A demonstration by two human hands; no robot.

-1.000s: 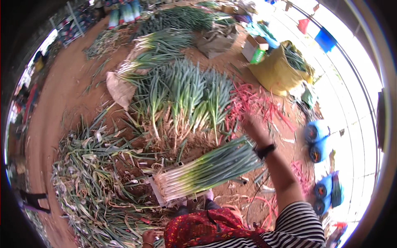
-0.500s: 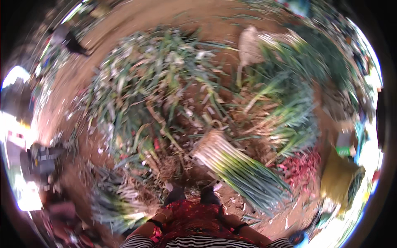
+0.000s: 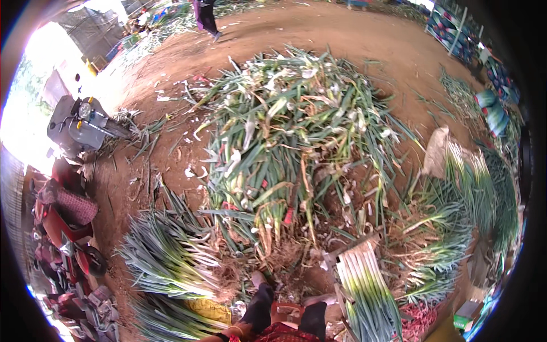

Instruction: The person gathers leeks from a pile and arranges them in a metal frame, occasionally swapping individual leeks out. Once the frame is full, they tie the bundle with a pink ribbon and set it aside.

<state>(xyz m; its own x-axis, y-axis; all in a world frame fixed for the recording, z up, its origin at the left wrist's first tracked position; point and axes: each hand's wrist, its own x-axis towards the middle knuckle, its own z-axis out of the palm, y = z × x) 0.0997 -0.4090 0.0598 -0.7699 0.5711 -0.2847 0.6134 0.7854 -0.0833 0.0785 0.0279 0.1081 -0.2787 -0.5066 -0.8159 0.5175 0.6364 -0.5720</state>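
Reddish-brown earth floor (image 3: 353, 34) extends toward the upper rim, where a person in dark trousers (image 3: 206, 17) is visible. At far left stand a grey motor scooter (image 3: 85, 122) and red vehicles (image 3: 65, 228). Centre: a broad heap of discarded leaves (image 3: 296, 125). Left foreground: untrimmed green onions (image 3: 176, 251) with roots, near a yellow sack (image 3: 211, 311). Right foreground: trimmed green onions (image 3: 367, 279) lie side by side on a low frame (image 3: 352, 245), white ends away from the wearer; red strips (image 3: 419, 319) lie to their right. Lower edge: the left hand (image 3: 242, 329), partly visible, is nearest the wearer's left leg (image 3: 260, 303); whether it is open or closed cannot be told. The right hand lies outside the view, its state indeterminable.
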